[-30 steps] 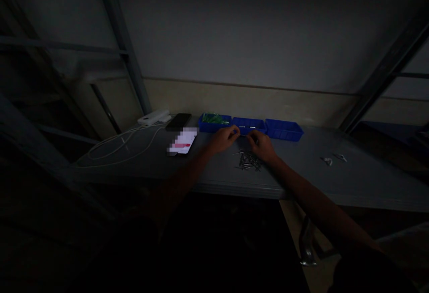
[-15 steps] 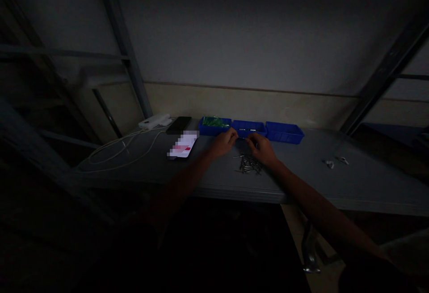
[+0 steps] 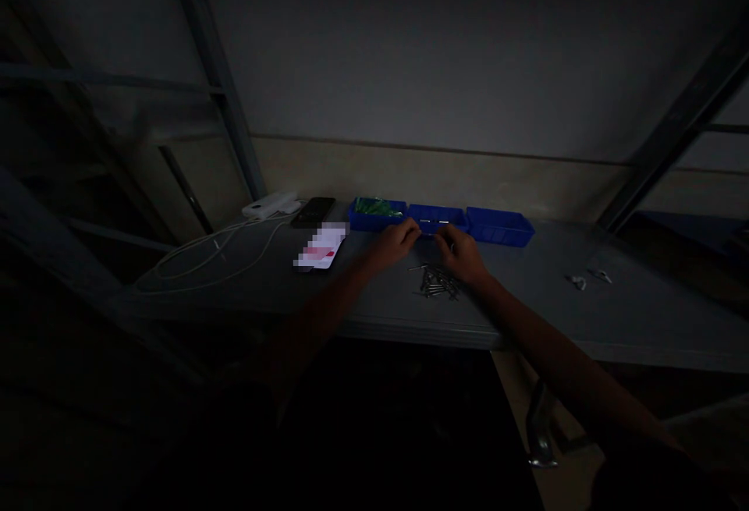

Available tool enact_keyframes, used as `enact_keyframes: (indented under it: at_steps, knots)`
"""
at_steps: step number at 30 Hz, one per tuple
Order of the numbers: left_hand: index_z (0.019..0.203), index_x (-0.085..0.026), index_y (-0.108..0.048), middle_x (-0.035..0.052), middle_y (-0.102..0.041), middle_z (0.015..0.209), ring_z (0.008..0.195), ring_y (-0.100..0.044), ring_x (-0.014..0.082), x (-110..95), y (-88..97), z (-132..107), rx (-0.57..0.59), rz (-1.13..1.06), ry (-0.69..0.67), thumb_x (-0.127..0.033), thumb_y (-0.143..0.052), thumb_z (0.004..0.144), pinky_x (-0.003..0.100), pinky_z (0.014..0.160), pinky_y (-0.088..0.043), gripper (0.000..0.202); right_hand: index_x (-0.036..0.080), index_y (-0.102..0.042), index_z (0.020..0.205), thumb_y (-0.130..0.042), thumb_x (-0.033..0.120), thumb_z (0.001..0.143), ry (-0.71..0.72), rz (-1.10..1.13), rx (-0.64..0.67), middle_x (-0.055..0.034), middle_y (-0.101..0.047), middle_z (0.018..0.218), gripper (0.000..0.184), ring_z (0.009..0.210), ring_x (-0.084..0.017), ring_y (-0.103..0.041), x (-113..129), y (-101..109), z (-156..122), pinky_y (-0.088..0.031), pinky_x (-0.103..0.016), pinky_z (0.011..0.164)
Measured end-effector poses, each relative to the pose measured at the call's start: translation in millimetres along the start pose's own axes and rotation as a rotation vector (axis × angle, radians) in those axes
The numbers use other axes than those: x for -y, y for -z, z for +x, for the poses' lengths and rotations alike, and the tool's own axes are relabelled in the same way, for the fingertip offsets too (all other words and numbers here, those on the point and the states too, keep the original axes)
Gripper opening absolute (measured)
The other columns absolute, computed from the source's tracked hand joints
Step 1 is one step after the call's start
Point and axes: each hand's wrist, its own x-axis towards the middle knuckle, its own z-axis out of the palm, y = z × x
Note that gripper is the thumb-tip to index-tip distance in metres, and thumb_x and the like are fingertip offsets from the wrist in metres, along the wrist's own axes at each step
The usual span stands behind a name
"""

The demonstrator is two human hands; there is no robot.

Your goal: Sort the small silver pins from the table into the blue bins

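My left hand [image 3: 399, 241] and my right hand [image 3: 461, 252] are close together, just in front of the middle blue bin [image 3: 455, 218]. Both are closed in a pinch on a slim piece [image 3: 427, 235] that spans the small gap between the fingertips; darkness and its size hide its exact kind. Inside that bin lie a few thin metal pieces [image 3: 436, 221]. A loose pile of slim, screw-like metal pieces [image 3: 438, 283] rests on the grey table [image 3: 380, 300], below and between my hands.
Left of the middle bin, a blue bin [image 3: 374, 224] holds green plastic packets; another blue bin [image 3: 500, 228] stands at right. A lit phone [image 3: 328, 250], a dark phone [image 3: 314, 213], a white power bank [image 3: 269, 205] with cables, and small white items [image 3: 578, 282] lie about. Metal posts flank the table.
The view has shifted slightly. My hands stay pinched at the same spot before the middle bin, with the right fingers turned a little. The pile looks unchanged.
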Motion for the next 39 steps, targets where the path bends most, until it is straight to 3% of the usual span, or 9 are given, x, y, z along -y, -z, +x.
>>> enact_keyframes:
  at_steps: [8, 17, 22, 25, 27, 32, 39]
  knots:
    - [0.084, -0.016, -0.050, -0.0015, -0.054, 0.069, 0.066, -0.052, 0.0112, 2, -0.5, 2, -0.035, -0.008, -0.041, -0.024, -0.044, 0.084, 0.022, 0.061, -0.037, 0.010, 0.019, -0.054, 0.079, -0.039, 0.034, 0.087, -0.018, -0.019, -0.021, -0.0048, -0.059, 0.073, 0.022, 0.066, -0.017, -0.052, -2, 0, 0, -0.037, -0.027, 0.061]
    - [0.083, -0.014, -0.056, 0.0021, -0.062, 0.076, 0.069, -0.056, 0.0126, 1, 1.0, 2, 0.031, 0.019, -0.020, -0.028, -0.043, 0.085, 0.023, 0.063, -0.040, 0.019, 0.018, -0.055, 0.078, -0.042, 0.034, 0.084, -0.002, -0.013, -0.030, -0.0038, -0.058, 0.071, 0.022, 0.064, -0.016, -0.052, -6, 1, 2, -0.038, -0.026, 0.059]
    - [0.077, -0.012, -0.062, 0.0027, -0.063, 0.068, 0.063, -0.055, 0.0125, 7, 10.0, 1, 0.173, 0.020, 0.024, -0.034, -0.056, 0.077, 0.022, 0.058, -0.041, 0.022, 0.017, -0.058, 0.075, -0.043, 0.034, 0.081, -0.214, -0.143, -0.230, -0.0050, -0.059, 0.069, 0.024, 0.063, -0.017, -0.052, -51, 22, 11, -0.038, -0.027, 0.060]
    - [0.075, -0.013, -0.065, 0.0025, -0.063, 0.066, 0.061, -0.055, 0.0119, 11, 13.6, -1, 0.346, -0.011, 0.040, -0.035, -0.062, 0.070, 0.020, 0.055, -0.040, 0.023, 0.013, -0.061, 0.083, -0.043, 0.033, 0.079, -0.455, -0.244, -0.435, -0.0083, -0.062, 0.073, 0.027, 0.066, -0.019, -0.054, -81, 39, 14, -0.039, -0.029, 0.063]
    - [0.075, -0.013, -0.066, 0.0020, -0.063, 0.067, 0.062, -0.056, 0.0115, 13, 13.1, -3, 0.433, -0.038, 0.018, -0.034, -0.066, 0.066, 0.020, 0.055, -0.041, 0.023, 0.012, -0.063, 0.088, -0.044, 0.033, 0.079, -0.544, -0.303, -0.498, -0.0109, -0.064, 0.076, 0.029, 0.068, -0.020, -0.055, -93, 46, 14, -0.040, -0.030, 0.064]
    - [0.075, -0.013, -0.067, 0.0027, -0.065, 0.071, 0.066, -0.057, 0.0118, 15, 6.1, -3, 0.525, -0.031, -0.026, -0.026, -0.066, 0.065, 0.020, 0.060, -0.042, 0.016, 0.013, -0.066, 0.092, -0.048, 0.033, 0.078, -0.650, -0.399, -0.438, -0.0138, -0.065, 0.079, 0.030, 0.070, -0.022, -0.057, -95, 42, 8, -0.040, -0.032, 0.064]
    - [0.079, -0.012, -0.066, 0.0037, -0.066, 0.079, 0.072, -0.058, 0.0123, 14, 2.4, -2, 0.537, 0.128, -0.023, -0.018, -0.056, 0.073, 0.020, 0.066, -0.043, 0.013, 0.018, -0.067, 0.097, -0.047, 0.037, 0.080, -0.726, -0.474, -0.360, -0.0119, -0.067, 0.083, 0.032, 0.075, -0.023, -0.059, -91, 37, 7, -0.042, -0.033, 0.064]
